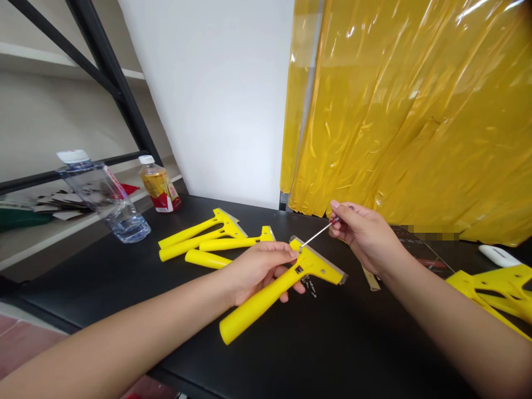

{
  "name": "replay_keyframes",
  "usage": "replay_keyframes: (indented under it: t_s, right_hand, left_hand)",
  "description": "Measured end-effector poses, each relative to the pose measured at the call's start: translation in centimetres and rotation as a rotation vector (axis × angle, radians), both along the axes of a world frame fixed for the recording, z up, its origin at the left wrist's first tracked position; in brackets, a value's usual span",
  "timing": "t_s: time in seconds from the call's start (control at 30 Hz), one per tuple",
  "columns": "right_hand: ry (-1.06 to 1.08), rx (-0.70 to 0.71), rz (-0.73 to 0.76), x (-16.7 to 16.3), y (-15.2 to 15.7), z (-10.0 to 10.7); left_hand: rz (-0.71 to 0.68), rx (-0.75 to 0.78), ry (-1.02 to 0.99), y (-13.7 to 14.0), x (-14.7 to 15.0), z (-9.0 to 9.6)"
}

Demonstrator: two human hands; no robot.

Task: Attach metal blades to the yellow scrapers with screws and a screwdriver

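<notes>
The person's left hand (257, 271) holds a yellow scraper (261, 305) above the black desk (353, 349), thumb on top and fingers curled beneath it, closed on its neck. The right hand (366, 233) has its fingers pinched shut around the handle of a screwdriver (316, 235), whose shaft slants down to the blade end near the left thumb. Small screws (311, 287) lie just beyond the scraper's neck; more yellow scrapers (189, 244) rest to the left, near two bottles (160, 185).

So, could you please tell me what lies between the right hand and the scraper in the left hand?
In the head view, a screwdriver's metal shaft runs from the right hand to the scraper.
</notes>
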State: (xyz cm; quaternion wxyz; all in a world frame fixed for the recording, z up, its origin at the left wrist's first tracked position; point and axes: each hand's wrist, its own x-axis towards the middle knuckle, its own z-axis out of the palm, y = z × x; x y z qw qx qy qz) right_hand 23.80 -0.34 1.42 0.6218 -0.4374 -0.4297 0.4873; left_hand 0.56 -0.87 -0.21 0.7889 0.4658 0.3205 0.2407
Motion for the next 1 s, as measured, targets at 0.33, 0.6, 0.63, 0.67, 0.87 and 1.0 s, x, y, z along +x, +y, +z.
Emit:
replay_keyframes:
  t_s: [0.33,0.6,0.63,0.67,0.87,1.0]
  right_hand:
    - [-0.049,0.014,0.022,-0.1,-0.2,0.1]
    - [-0.12,0.067,0.008,0.0,-0.4,0.3]
    - [-0.133,0.076,0.005,0.0,-0.4,0.3]
    - [-0.154,0.092,0.002,0.0,-0.4,0.4]
    - [-0.486,0.258,-0.055,-0.3,-1.6,1.4]
    - [-0.751,0.311,-0.134,-0.7,-3.1,2.5]
  left_hand:
    - [0.01,-0.002,0.026,0.2,-0.1,-0.3]
    - [0.032,0.006,0.059,0.1,0.0,0.0]
    - [0.038,0.009,0.063,0.1,0.0,0.0]
    - [0.043,0.013,0.067,0.1,0.0,0.0]
    - [0.059,0.061,0.099,0.0,0.0,-0.1]
    - [0.062,0.078,0.111,-0.1,0.0,0.0]
